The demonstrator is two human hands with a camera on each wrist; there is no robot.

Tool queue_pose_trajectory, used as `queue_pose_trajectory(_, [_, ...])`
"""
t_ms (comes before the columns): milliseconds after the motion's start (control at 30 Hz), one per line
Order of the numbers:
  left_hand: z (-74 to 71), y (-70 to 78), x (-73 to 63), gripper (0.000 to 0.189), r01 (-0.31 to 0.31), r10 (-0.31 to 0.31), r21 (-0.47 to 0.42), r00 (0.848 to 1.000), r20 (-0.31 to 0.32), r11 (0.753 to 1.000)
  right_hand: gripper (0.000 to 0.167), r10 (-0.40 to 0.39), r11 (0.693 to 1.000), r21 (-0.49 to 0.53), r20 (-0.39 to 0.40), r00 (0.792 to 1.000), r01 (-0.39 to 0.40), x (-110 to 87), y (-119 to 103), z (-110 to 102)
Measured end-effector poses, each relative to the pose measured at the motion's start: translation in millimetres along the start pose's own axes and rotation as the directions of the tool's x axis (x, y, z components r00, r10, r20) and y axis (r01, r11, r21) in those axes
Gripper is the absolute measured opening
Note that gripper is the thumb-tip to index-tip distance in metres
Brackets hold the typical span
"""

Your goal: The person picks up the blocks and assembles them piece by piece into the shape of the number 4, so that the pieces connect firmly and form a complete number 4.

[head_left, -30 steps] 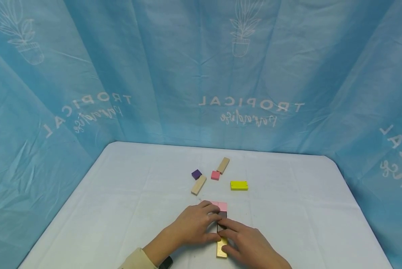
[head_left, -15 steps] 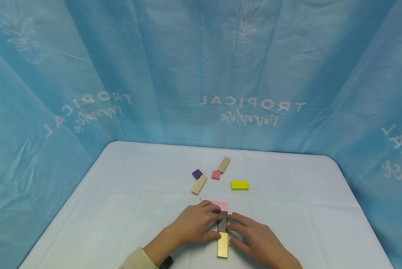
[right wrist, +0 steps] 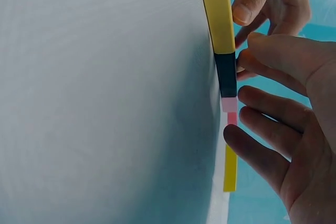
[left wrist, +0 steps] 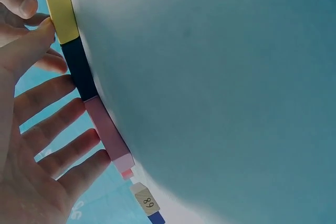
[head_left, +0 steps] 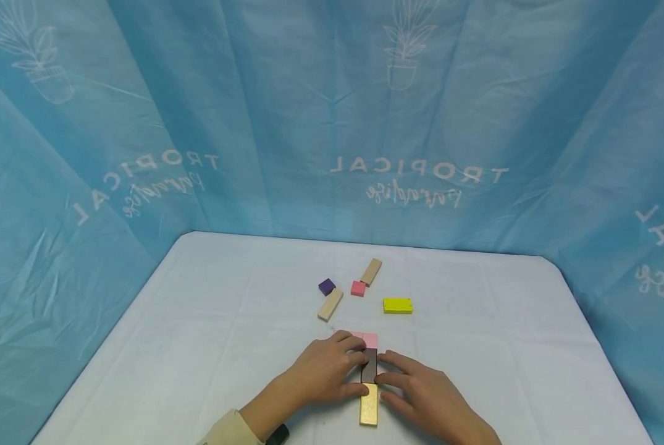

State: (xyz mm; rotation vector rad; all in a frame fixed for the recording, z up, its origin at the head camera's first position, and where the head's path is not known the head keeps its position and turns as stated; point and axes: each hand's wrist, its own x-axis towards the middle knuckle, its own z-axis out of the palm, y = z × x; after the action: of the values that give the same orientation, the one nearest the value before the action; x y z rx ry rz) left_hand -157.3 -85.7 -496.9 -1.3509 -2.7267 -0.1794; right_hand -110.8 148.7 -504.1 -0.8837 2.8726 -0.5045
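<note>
In the head view a gold block [head_left: 368,409], a dark block [head_left: 370,369] and a pink block [head_left: 370,340] lie end to end in a line on the table. My left hand [head_left: 323,369] rests along the line's left side, its fingertips and thumb touching the blocks. In the left wrist view those fingers are spread along the dark block [left wrist: 80,69] and the pink block [left wrist: 108,129]. On the right side, my right hand [head_left: 426,392] is beside the row with relaxed fingers, fingertips right at the dark and gold blocks and nothing in its grasp.
Farther back on the white table [head_left: 493,334] lie a yellow block [head_left: 397,306], a small red-pink block [head_left: 357,288], a purple block [head_left: 327,286] and two plain wooden blocks, one near [head_left: 330,305] and one far [head_left: 372,272]. A blue curtain [head_left: 287,123] hangs behind.
My right hand has drawn back rightward from over the dark and gold blocks, uncovering their tops. My left hand keeps its place against the row.
</note>
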Motion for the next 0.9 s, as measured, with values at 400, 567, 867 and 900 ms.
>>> queue_pose_trajectory(400, [0.2, 0.2, -1.1, 0.050, 0.014, -0.013, -0.011, 0.999, 0.035, 1.000, 0.033, 0.018, 0.999, -0.026, 0.018, 1.000, -0.018, 2.2, -1, -1])
queue_pose_trajectory(567, [1.2, 0.7, -1.8, 0.048, 0.006, -0.006, -0.011, 1.000, 0.009, 1.000, 0.036, 0.038, 0.999, -0.021, 0.008, 0.999, -0.038, 2.3, 1, -5])
queue_pose_trajectory(867, [2.1, 0.4, -2.6, 0.048, 0.006, -0.006, -0.014, 1.000, 0.012, 1.000, 0.042, 0.020, 0.999, -0.032, -0.134, 0.991, -0.025, -1.0, 11, -14])
queue_pose_trajectory(900, [1.5, 0.8, -2.6, 0.049, 0.011, -0.011, -0.016, 1.000, 0.021, 1.000, 0.041, 0.016, 0.999, -0.036, -0.150, 0.988, -0.022, -0.9, 12, -14])
